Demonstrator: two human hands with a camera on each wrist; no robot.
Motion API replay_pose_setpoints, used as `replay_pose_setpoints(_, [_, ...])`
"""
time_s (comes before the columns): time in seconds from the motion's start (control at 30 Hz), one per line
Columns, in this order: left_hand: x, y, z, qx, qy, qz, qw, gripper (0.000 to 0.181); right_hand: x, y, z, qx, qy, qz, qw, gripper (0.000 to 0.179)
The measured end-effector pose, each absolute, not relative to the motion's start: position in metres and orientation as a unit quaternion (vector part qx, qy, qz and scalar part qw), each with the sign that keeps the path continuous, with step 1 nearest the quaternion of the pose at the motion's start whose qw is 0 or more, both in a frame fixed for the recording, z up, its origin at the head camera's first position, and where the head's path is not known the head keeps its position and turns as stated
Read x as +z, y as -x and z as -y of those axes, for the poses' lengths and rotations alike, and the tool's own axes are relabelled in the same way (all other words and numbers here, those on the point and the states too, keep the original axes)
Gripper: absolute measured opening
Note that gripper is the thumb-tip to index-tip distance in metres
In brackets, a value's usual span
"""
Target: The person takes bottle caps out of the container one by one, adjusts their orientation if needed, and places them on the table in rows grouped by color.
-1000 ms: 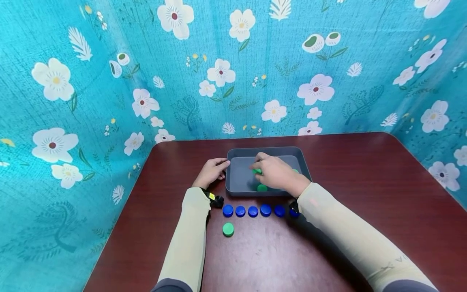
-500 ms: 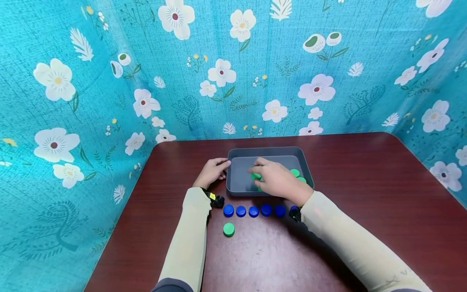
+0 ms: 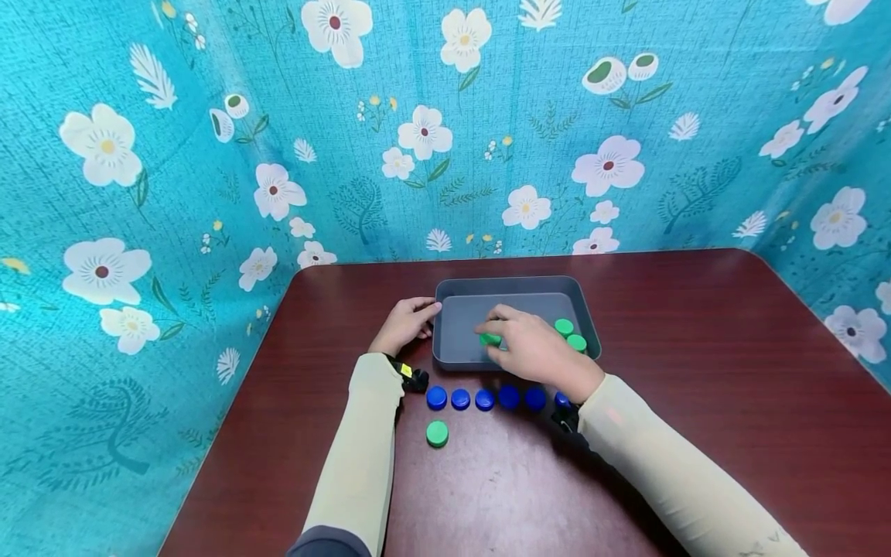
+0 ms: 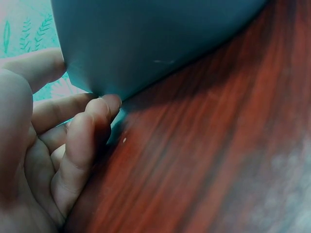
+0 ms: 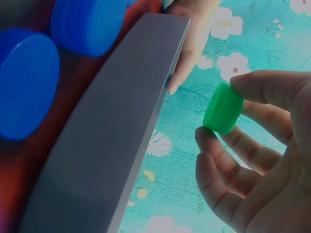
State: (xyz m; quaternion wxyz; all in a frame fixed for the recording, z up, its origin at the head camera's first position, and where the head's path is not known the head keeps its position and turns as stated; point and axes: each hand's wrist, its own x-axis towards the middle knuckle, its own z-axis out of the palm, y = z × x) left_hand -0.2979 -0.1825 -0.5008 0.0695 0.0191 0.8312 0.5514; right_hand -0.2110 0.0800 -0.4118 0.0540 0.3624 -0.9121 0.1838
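Note:
My right hand (image 3: pixel 532 348) pinches a green bottle cap (image 5: pixel 223 108) between thumb and fingertips, over the grey tray (image 3: pixel 455 329). In the right wrist view the cap is tipped on its side, above the level of the tray's rim. My left hand (image 3: pixel 406 326) holds the tray's left end, thumb at the rim and the other fingers bent low against the outer wall, as the left wrist view shows. Two green caps, one (image 3: pixel 564 327) behind the other (image 3: pixel 576 343), lie at the tray's right side. My right hand hides part of the tray floor.
Several blue bottle caps (image 3: pixel 484 400) form a row along the tray's front side, the rightmost partly covered by my right wrist camera. A single green cap (image 3: pixel 437 434) lies nearer me, below the row's left end. A flowered blue cloth (image 3: pixel 390 155) hangs behind the table.
My right hand has shifted slightly right and toward me with the green cap in its fingers, uncovering the two caps at the tray's right. My left hand stays at the tray.

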Motion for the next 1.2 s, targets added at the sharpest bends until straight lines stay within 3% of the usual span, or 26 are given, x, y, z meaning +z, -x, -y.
replay_pose_setpoints(0.53, [-0.502,0.3,0.182,0.553,-0.018,-0.83,0.068,0.054,-0.411,0.19,-0.075,0.197,-0.391,0.897,0.064,0.029])
replay_pose_setpoints(1.2, [-0.501,0.3,0.181,0.553,-0.023,-0.831,0.065,0.05,-0.427,0.177,-0.069,0.202,-0.412,0.888,0.033,0.027])
